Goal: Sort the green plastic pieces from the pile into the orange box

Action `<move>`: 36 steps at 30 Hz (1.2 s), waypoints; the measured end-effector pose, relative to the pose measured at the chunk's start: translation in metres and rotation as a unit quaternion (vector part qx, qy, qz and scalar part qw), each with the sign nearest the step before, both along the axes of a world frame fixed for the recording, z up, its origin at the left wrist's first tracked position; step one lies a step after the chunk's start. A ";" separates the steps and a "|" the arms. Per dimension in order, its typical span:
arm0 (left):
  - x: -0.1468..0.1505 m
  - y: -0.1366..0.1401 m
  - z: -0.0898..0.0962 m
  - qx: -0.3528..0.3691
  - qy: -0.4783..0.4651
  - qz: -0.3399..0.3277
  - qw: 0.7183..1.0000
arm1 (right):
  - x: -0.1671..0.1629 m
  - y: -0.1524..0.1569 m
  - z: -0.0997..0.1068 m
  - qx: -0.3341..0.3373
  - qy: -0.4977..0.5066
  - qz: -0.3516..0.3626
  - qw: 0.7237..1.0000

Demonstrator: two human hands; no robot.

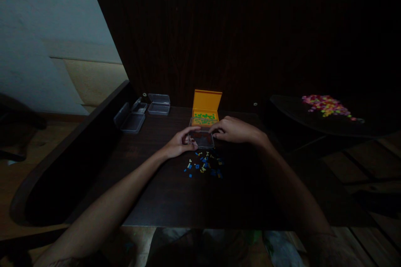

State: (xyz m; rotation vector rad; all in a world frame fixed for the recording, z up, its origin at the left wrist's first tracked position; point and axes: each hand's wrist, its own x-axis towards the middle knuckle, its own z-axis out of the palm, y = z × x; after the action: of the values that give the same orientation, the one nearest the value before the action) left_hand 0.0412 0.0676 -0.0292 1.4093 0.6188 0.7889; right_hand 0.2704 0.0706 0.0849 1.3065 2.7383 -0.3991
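My left hand (181,142) grips the left side of a clear plastic box (202,139), thumb at its front edge and fingers behind. The box's see-through lid stands raised at the back. At the box's right side is my right hand (233,129), its fingers bent down to the rim; whether they pinch anything is too dark to make out. Small blue and pale yellow pieces (204,165) lie scattered on the table just in front of the box. Right behind it stands an open yellow case (206,101) with green pieces in its base.
Several clear boxes stand at the table's back left, among them one open box (132,123) and another open box (159,106). A raised side panel (78,146) borders the left. A pile of colourful small pieces (327,106) rests on a dark surface at right. A dark panel rises behind.
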 end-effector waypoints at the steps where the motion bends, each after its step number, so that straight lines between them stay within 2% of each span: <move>1: 0.000 0.000 0.000 -0.001 0.001 0.001 1.000 | 0.003 0.000 0.003 0.001 0.005 -0.003 1.000; 6: 0.000 0.001 0.001 0.002 0.003 0.017 1.000 | 0.026 -0.001 0.016 -0.004 0.034 -0.038 0.999; 9: 0.001 0.001 0.002 0.016 -0.004 0.031 0.999 | 0.042 -0.004 0.013 -0.015 0.041 -0.067 0.997; 13: 0.002 0.000 0.002 0.021 -0.011 0.033 0.999 | 0.048 -0.015 -0.007 -0.005 0.061 -0.095 0.994; 17: 0.003 0.000 0.003 0.009 -0.007 0.055 0.998 | 0.039 -0.028 -0.039 -0.051 0.087 -0.059 0.993; 21: 0.003 0.000 0.003 0.006 -0.002 0.067 0.998 | 0.032 -0.036 -0.059 -0.041 0.128 -0.047 0.990; 28: 0.003 0.001 0.001 0.011 -0.010 0.054 0.998 | 0.020 -0.042 -0.070 -0.006 0.141 -0.015 0.990; 36: 0.005 -0.002 0.006 0.001 -0.009 0.066 0.998 | 0.004 -0.051 -0.077 0.020 0.100 -0.053 0.993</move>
State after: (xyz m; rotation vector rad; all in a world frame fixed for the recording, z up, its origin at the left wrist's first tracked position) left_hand 0.0457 0.0653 -0.0236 1.3716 0.7026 0.9066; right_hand 0.2740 0.0197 0.0077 1.5052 2.8585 -0.5139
